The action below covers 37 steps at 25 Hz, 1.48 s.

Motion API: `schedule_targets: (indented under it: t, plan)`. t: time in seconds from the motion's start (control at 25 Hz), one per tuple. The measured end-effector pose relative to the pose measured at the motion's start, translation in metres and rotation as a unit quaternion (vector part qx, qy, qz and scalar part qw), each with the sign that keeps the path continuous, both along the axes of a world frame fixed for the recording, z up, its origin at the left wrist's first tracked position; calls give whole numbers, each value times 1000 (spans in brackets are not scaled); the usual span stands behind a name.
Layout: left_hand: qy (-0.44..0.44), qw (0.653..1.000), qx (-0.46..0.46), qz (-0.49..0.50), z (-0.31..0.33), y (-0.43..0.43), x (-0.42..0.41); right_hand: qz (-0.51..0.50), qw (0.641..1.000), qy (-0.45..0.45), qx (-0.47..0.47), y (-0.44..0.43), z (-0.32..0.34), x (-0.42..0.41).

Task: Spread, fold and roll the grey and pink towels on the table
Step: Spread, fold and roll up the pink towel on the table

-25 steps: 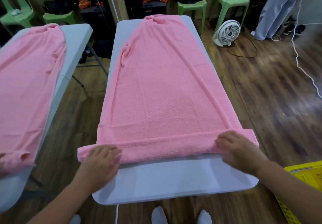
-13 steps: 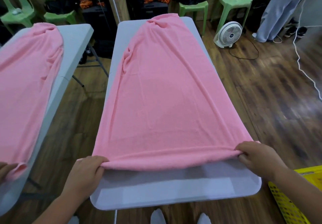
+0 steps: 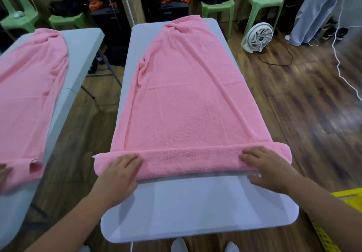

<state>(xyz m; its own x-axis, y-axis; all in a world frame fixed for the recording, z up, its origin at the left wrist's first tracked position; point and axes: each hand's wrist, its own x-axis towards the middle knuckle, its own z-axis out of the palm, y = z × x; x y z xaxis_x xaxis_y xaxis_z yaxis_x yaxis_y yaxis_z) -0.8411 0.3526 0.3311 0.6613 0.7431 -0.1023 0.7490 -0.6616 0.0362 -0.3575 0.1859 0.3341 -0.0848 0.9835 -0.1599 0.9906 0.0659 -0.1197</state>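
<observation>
Pink towel [image 3: 188,103] lies spread lengthwise down the white worktop [image 3: 195,208], its near end turned into a low roll. Your left hand [image 3: 117,175] and right hand [image 3: 268,167] press flat on that roll, fingers extended, clasping nothing. You look to be early in rolling; next, push both ends toward the far edge evenly, keeping the roll tight.

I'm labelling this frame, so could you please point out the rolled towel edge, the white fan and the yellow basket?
rolled towel edge [image 3: 188,160]: head view, middle of the roll.
white fan [image 3: 258,35]: head view, front grille.
yellow basket [image 3: 350,196]: head view, top rim.
</observation>
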Motion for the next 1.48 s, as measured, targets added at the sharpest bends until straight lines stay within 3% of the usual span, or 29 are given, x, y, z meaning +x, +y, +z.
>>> schedule_targets:
  t: [0.08, 0.24, 0.32, 0.48, 0.56, 0.64, 0.72, 0.8, 0.84, 0.92, 1.12, 1.36, 1.48]
  plan:
    - [47, 999, -17, 13, -9, 2, -7, -41, 999, -10, 11, -6, -14, -1]
    - [-61, 996, 9, 69, -9, 15, -16, -117, 988, 22, 96, -7, -7, 13]
    - [-94, 992, 18, 79, -3, 9, -18, -117, 991, 26, 57, -11, 11, 11]
    - [-69, 994, -31, 83, 25, 18, -11, -197, 972, 100, -83, 17, 37, 30]
    - [-42, 993, -26, 103, 31, 44, 2, -230, 962, 123, -86, 45, 40, 45]
    - [-39, 990, 32, 130, 30, 62, 14, -257, 962, 87, -36, 62, 39, 45]
    - [-38, 990, 100, 95, 21, 58, 21, -192, 977, 36, 88, 62, 36, 31]
    - [-14, 997, 72, 5, 6, 38, 21, -39, 990, 19, 135, 43, 25, 5]
    - [7, 999, 41, -13, -1, 29, 20, 7, 994, -11, 108, 34, 13, -5]
    - [16, 1000, 7, 16, -7, 26, 20, -19, 998, -38, 47, 29, -2, -12]
    - [-30, 997, -12, 76, -3, 38, 2, -87, 993, -21, 78, 32, -8, 2]
    - [-61, 990, -97, 82, 41, 17, -5, -103, 987, 55, -109, 22, 42, 17]
    - [-61, 994, -53, 76, 44, 55, 6, -142, 979, 108, -103, 61, 52, 36]
